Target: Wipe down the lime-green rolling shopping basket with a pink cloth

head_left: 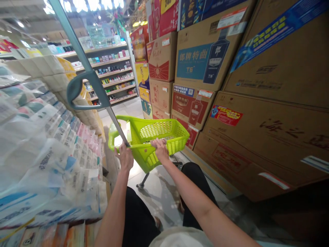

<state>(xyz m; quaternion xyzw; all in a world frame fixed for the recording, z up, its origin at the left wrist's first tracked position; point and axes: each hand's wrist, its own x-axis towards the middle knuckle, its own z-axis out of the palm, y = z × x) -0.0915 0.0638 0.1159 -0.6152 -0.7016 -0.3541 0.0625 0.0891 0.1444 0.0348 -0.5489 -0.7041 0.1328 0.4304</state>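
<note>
"Steadying the green basket (140, 159), I'd judge. L hand (124, 158) is curled on its near rim (141, 146) by the pole (71, 34); R hand (161, 152) grips same rim, further along. How tight, can't tell."

"Loc?"

"Ahead of the knees (191, 171), a foot (140, 185) on the floor (159, 185), btwn wrapped packs (51, 137) (L) and cartons (200, 75) (R)."

"Next move needs what?"

"IMO any shift calls for an even hold w/ both hands, pole kept off the packs."

"Readable text?"

"Upper carton's blue panel (194, 61): 郎牌特曲, T6. Printed bottle (216, 58) has 郎 + T6 too. Lower R carton (249, 113): 海之, then a char. I can't make out. Red sticker (226, 115), blue strip (272, 34): too blurred."
</note>
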